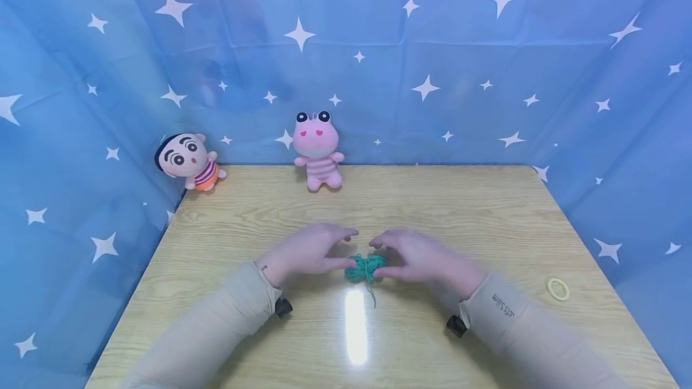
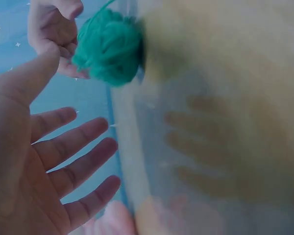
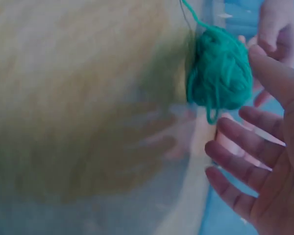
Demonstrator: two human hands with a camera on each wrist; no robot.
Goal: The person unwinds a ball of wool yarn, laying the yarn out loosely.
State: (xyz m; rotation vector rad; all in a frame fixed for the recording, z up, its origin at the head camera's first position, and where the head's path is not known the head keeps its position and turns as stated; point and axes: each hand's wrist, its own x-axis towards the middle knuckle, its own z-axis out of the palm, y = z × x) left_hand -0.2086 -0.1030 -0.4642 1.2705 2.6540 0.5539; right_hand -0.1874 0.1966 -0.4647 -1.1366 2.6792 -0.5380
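A small bundle of green yarn (image 1: 365, 269), tied round its middle, lies on the wooden table (image 1: 432, 209) with a loose tail pointing toward the person. My left hand (image 1: 313, 251) is at its left side, thumb tip right at the yarn, fingers spread beyond it. On the opposite side is my right hand (image 1: 418, 257), its thumb overlapping the yarn's right end in the head view. Neither hand grips it. In the left wrist view the spread left fingers (image 2: 83, 142) stand apart from the yarn (image 2: 110, 49). The right wrist view shows the right fingers (image 3: 245, 147) extended below the yarn (image 3: 220, 71).
A pale yellow ring (image 1: 557, 289) lies near the table's right edge. At the back stands a pink striped plush toy (image 1: 319, 149); another plush doll (image 1: 189, 161) leans at the back left corner. A blue star-patterned curtain (image 1: 378, 47) surrounds the table.
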